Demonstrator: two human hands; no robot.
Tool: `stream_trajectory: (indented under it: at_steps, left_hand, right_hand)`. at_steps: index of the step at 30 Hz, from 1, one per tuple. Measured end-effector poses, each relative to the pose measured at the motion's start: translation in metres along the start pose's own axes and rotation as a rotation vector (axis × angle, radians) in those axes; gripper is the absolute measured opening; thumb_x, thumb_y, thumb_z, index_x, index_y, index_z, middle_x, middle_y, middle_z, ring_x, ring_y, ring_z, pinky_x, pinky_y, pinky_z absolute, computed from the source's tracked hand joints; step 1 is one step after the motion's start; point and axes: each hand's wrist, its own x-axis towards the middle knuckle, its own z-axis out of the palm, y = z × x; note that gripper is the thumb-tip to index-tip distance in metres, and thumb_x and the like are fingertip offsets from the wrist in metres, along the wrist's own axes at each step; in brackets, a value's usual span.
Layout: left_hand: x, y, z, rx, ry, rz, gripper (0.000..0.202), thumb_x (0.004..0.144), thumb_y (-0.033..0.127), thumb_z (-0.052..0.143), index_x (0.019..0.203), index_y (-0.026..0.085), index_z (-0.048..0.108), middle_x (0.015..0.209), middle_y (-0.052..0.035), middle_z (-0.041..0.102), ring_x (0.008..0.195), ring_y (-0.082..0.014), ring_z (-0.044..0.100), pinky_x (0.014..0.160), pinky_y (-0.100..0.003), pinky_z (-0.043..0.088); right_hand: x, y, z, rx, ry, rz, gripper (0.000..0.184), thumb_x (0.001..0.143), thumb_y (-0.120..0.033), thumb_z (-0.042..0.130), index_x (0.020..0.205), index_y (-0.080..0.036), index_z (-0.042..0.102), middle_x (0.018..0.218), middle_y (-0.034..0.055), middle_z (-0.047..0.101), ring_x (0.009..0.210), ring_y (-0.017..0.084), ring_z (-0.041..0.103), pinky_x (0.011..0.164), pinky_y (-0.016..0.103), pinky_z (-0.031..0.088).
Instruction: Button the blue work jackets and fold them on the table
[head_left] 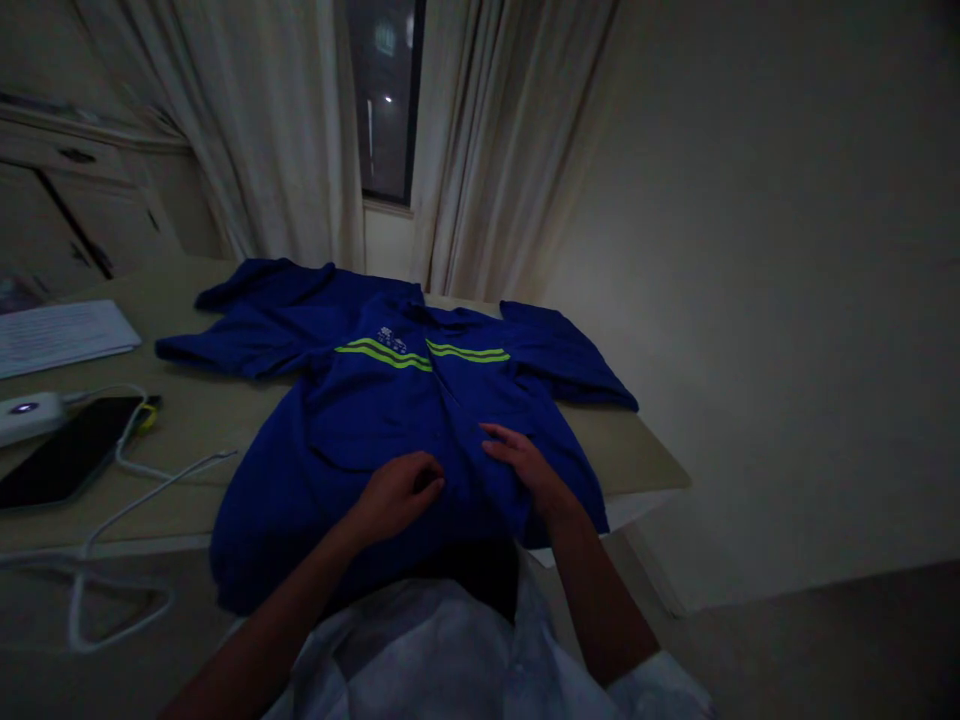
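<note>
A blue short-sleeved shirt point(390, 400) with two yellow-green chest stripes lies spread face up on a beige table point(195, 410), its hem hanging over the near edge. My left hand point(397, 492) rests on the lower middle of the shirt with fingers curled, pinching the fabric along the front placket. My right hand point(521, 462) lies just right of it, fingers stretched flat on the cloth. Both sleeves are spread out to the sides.
A dark phone point(67, 450) lies at the table's left with a white cable point(157, 475) trailing off the edge. A white device point(30, 413) and a paper sheet point(60, 335) sit beyond it. Curtains point(495, 150) and a dark window point(386, 100) stand behind.
</note>
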Motion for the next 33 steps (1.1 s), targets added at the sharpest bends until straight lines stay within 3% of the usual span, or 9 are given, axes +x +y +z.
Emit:
stream_trajectory:
  at_steps: [3,7,10,12,16,19,22,28,33]
  left_hand:
    - [-0.001,-0.003,0.001,-0.038,0.007,0.025,0.016,0.094,0.033,0.054,0.092,0.022,0.066,0.09,-0.0034,0.07,0.085,-0.0209,0.065,0.075,-0.031,0.043]
    - [-0.001,-0.003,0.0,-0.053,0.011,0.017,0.02,0.095,0.035,0.053,0.094,0.022,0.067,0.086,-0.0028,0.069,0.08,-0.0198,0.063,0.071,-0.03,0.042]
    - [-0.002,-0.003,0.001,-0.071,0.025,0.009,0.022,0.095,0.037,0.054,0.095,0.022,0.069,0.086,-0.0026,0.07,0.078,-0.0189,0.063,0.069,-0.029,0.042]
    - [-0.003,-0.003,0.002,-0.082,0.036,0.014,0.023,0.095,0.038,0.055,0.096,0.022,0.071,0.087,-0.003,0.071,0.079,-0.0188,0.063,0.069,-0.029,0.043]
    - [-0.004,-0.001,0.001,-0.116,0.049,0.012,0.023,0.094,0.037,0.057,0.098,0.022,0.073,0.088,-0.0026,0.073,0.079,-0.018,0.063,0.069,-0.028,0.043]
    - [-0.005,-0.001,0.0,-0.137,0.045,-0.006,0.021,0.093,0.035,0.059,0.1,0.022,0.074,0.09,-0.0022,0.074,0.079,-0.0176,0.063,0.07,-0.028,0.043]
    - [-0.005,-0.004,0.001,-0.143,0.029,0.008,0.02,0.093,0.032,0.06,0.103,0.022,0.074,0.094,-0.0025,0.074,0.082,-0.0177,0.064,0.073,-0.028,0.045]
    - [-0.008,-0.009,0.002,-0.156,0.005,0.023,0.02,0.089,0.026,0.062,0.104,0.023,0.074,0.095,-0.0017,0.074,0.082,-0.0167,0.064,0.072,-0.026,0.045]
    - [-0.005,0.0,0.001,-0.097,0.053,0.001,0.018,0.089,0.026,0.062,0.1,0.023,0.076,0.089,-0.0016,0.075,0.08,-0.0175,0.065,0.071,-0.027,0.044]
  right_hand:
    - [-0.014,-0.001,0.004,-0.005,-0.116,0.033,0.063,0.074,-0.046,0.087,0.131,-0.026,0.069,0.096,0.0004,0.072,0.082,0.017,0.066,0.079,0.03,0.052]
    - [-0.021,0.012,0.004,-0.273,-0.17,-0.034,0.065,0.084,-0.038,0.08,0.145,-0.025,0.059,0.079,-0.0047,0.061,0.066,0.01,0.052,0.063,0.022,0.04]
    - [-0.022,0.023,0.003,-0.603,-0.135,-0.156,0.071,0.088,-0.022,0.069,0.156,-0.028,0.047,0.073,-0.0063,0.056,0.066,0.012,0.05,0.065,0.024,0.04]
    - [-0.024,0.027,0.005,-0.794,-0.105,-0.233,0.069,0.09,-0.016,0.063,0.155,-0.029,0.049,0.082,-0.0026,0.064,0.074,0.015,0.057,0.075,0.028,0.046]
    - [-0.024,0.028,0.011,-0.854,-0.044,-0.271,0.056,0.09,-0.025,0.069,0.145,-0.026,0.058,0.117,0.0072,0.07,0.106,0.024,0.064,0.096,0.037,0.048]
    - [-0.018,0.027,0.013,-0.784,-0.022,-0.257,0.054,0.087,-0.031,0.075,0.138,-0.026,0.059,0.121,0.0073,0.068,0.11,0.024,0.063,0.095,0.037,0.048]
    - [-0.005,0.025,0.013,-0.734,-0.02,-0.271,0.036,0.086,-0.031,0.075,0.12,-0.023,0.066,0.115,0.0042,0.068,0.101,0.019,0.062,0.089,0.033,0.048]
    - [0.02,0.029,0.016,-0.602,-0.027,-0.225,0.028,0.084,-0.031,0.074,0.108,-0.019,0.068,0.087,-0.0028,0.062,0.075,0.013,0.054,0.069,0.025,0.042]
    - [0.017,0.029,0.019,-0.832,-0.075,-0.339,0.015,0.089,-0.027,0.071,0.079,-0.018,0.064,0.075,-0.004,0.055,0.073,0.013,0.05,0.069,0.025,0.037]
